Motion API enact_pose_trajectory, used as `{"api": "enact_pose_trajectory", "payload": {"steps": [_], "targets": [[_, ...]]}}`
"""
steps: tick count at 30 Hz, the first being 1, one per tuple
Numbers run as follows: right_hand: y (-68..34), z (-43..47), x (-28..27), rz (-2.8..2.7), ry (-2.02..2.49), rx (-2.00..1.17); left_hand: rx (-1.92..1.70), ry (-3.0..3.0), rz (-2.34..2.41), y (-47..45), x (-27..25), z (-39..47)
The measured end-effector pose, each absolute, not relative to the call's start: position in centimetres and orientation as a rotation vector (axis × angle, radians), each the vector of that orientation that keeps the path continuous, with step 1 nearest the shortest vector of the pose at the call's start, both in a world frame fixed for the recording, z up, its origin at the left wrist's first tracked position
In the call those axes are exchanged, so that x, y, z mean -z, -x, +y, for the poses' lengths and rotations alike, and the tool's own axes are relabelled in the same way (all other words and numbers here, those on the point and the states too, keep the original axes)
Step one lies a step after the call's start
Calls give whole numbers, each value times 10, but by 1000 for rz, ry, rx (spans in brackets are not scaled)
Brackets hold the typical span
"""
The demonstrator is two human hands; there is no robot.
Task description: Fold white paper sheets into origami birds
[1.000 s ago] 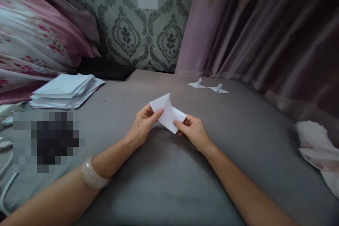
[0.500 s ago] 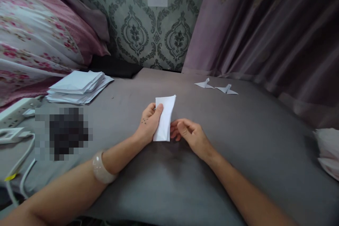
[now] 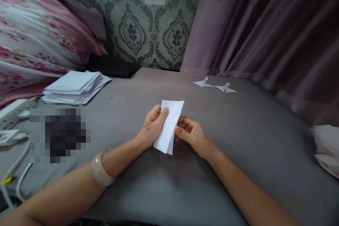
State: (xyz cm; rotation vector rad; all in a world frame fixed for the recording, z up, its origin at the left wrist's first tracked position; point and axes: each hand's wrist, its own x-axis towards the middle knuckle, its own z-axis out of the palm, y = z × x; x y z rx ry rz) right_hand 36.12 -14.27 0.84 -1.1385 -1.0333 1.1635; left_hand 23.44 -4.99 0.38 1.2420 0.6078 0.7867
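A white sheet of folded paper (image 3: 171, 122) is held up in front of me, tilted, its layers slightly apart at the lower end. My left hand (image 3: 153, 127) grips its left side, with the thumb flat on the front face and the fingers behind. At the right edge, my right hand (image 3: 192, 136) has its curled fingers partly hidden behind the paper and its thumb tip against the edge. Two small folded paper shapes with pointed wings, one (image 3: 203, 82) beside the other (image 3: 225, 88), lie toward the back right.
A stack of white paper (image 3: 72, 86) sits at the back left, before a black folded item (image 3: 111, 66). White power strips (image 3: 16, 113) with cables lie at the left edge, near a pixelated dark patch. Pale crumpled material (image 3: 327, 144) is at the far right.
The folded paper has shifted slightly right and down and tilted more, and its layers part at the bottom. My right hand's thumb has come to the paper's edge.
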Motion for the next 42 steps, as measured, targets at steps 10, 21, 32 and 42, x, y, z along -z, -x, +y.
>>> {"api": "enact_pose_trajectory", "payload": {"steps": [10,21,32,42], "targets": [[-364,-137,-4,-934,1227,-1090,-836,-1431,655,-239,8,-42],[-393,-124,9,-1216,1766,-151,-629,-1427,670,-255,-7,-40],[-427,-111,25,-1057,1682,-374,-511,-1242,937,-280,-17,-8],[-443,-105,34,-1125,1736,-206,-647,-1231,878,-268,14,13]]}}
